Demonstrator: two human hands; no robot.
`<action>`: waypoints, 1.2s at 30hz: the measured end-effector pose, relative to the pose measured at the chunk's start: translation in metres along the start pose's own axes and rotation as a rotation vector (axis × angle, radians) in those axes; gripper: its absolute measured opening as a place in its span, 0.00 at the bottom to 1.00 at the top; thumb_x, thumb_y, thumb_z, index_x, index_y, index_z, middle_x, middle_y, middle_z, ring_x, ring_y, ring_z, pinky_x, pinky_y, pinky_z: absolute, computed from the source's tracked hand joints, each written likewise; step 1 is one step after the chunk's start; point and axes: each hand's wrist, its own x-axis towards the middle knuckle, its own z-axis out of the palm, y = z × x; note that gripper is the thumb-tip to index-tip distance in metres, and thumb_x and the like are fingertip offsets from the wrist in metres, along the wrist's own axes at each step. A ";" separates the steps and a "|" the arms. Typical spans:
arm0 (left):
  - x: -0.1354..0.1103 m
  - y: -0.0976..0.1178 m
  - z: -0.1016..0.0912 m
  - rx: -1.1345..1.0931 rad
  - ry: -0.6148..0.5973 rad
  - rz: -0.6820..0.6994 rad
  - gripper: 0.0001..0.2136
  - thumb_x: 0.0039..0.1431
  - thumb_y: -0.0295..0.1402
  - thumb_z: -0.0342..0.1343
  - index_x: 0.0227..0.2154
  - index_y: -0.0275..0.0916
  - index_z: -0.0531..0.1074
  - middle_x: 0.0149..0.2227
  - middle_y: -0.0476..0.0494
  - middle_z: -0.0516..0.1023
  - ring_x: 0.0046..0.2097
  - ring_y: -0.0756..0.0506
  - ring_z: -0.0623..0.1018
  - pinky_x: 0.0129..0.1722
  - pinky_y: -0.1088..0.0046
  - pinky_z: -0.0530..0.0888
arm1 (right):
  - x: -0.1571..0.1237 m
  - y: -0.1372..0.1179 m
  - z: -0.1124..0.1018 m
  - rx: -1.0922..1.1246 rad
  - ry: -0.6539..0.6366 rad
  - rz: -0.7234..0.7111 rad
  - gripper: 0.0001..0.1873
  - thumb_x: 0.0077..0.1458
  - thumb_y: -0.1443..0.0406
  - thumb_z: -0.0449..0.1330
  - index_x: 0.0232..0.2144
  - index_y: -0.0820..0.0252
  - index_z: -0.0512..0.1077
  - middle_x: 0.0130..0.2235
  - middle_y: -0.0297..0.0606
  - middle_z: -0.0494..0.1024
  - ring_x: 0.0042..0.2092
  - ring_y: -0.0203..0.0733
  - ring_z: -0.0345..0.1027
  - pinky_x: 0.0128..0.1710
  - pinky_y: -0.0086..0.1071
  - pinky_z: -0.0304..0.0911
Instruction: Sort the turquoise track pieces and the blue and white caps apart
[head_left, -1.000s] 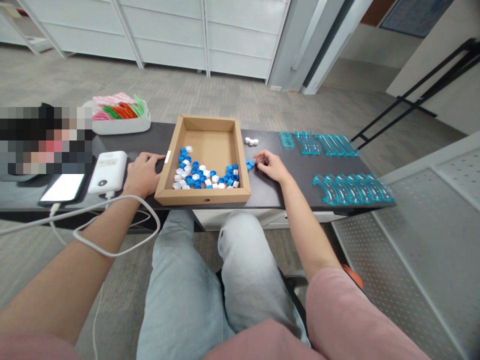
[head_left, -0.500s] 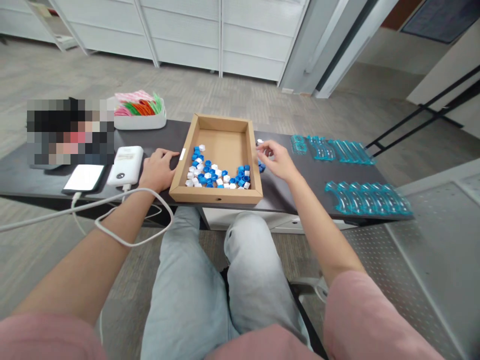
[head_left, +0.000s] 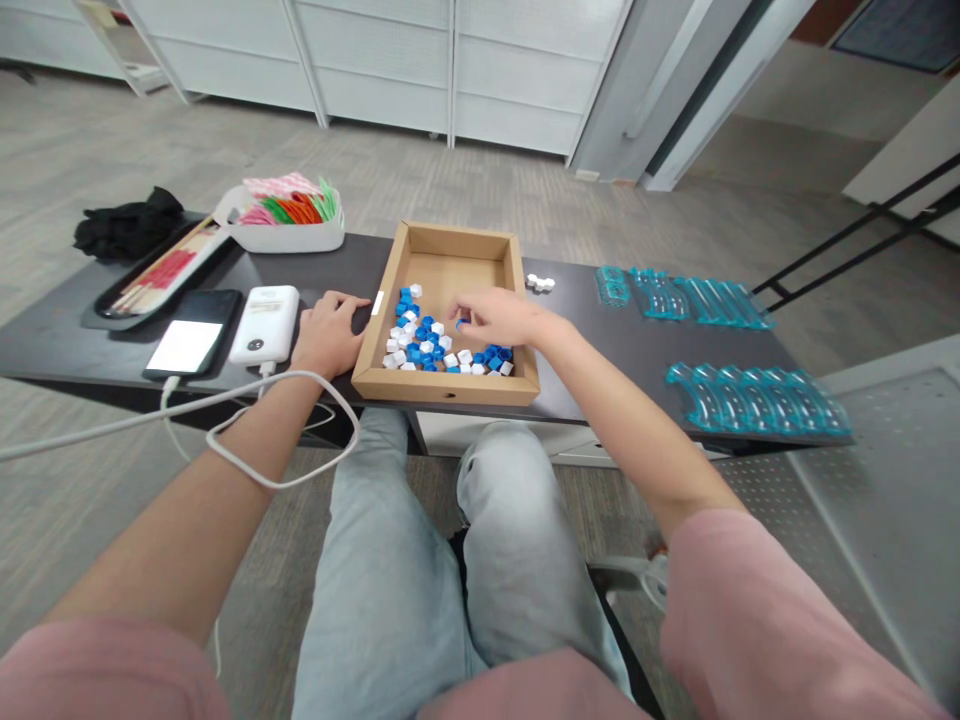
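A shallow cardboard box (head_left: 445,388) lies on the dark table, with blue and white small hexagonal blocks (head_left: 427,340) loose along its near and left side. Over the inside of the box is my right hand (head_left: 491,315), its fingers pinched around a blue hexagonal block (head_left: 462,323). My left hand (head_left: 330,330) rests on the table with its fingers spread, the fingertips at the box's left wall. Just beyond the right wall, a short cluster of white hexagonal blocks (head_left: 540,283) sits on the table. My right forearm hides part of the table beside the box.
Clear teal plastic pieces (head_left: 757,398) lie in rows on the right. To the left are a white power bank (head_left: 264,325), a phone (head_left: 192,335) with a cable, a tray of sticks (head_left: 161,278), a white basket (head_left: 289,238) of colourful strips and a black cloth (head_left: 127,225).
My right hand has moved left, from beside the box's right wall to above its inside. The white cluster there now shows fully. My left hand stays beside the box.
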 end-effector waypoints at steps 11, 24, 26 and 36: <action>0.002 -0.002 0.000 0.009 -0.009 -0.002 0.32 0.70 0.48 0.59 0.73 0.43 0.80 0.70 0.26 0.76 0.73 0.23 0.74 0.76 0.44 0.70 | -0.130 0.120 0.040 0.360 0.767 0.399 0.12 0.65 0.52 0.69 0.43 0.51 0.77 0.39 0.37 0.80 0.38 0.47 0.70 0.46 0.43 0.70; -0.002 0.006 -0.008 0.064 -0.063 -0.006 0.32 0.75 0.42 0.53 0.75 0.32 0.76 0.73 0.21 0.74 0.73 0.23 0.74 0.77 0.40 0.69 | -0.133 0.117 0.056 0.347 0.687 0.357 0.10 0.61 0.56 0.69 0.41 0.51 0.77 0.37 0.36 0.82 0.39 0.47 0.72 0.47 0.41 0.71; -0.002 0.006 -0.008 0.063 -0.056 -0.011 0.31 0.75 0.42 0.54 0.75 0.33 0.76 0.72 0.21 0.74 0.73 0.23 0.74 0.77 0.40 0.69 | -0.133 0.117 0.056 0.372 0.657 0.344 0.10 0.58 0.56 0.70 0.39 0.51 0.75 0.38 0.36 0.83 0.40 0.48 0.73 0.47 0.41 0.70; 0.002 -0.001 -0.003 0.044 -0.045 0.015 0.32 0.74 0.41 0.54 0.74 0.32 0.77 0.72 0.21 0.75 0.72 0.24 0.74 0.76 0.41 0.69 | -0.129 0.123 0.055 0.533 0.818 0.454 0.11 0.63 0.52 0.64 0.39 0.50 0.72 0.38 0.33 0.80 0.38 0.44 0.71 0.44 0.39 0.68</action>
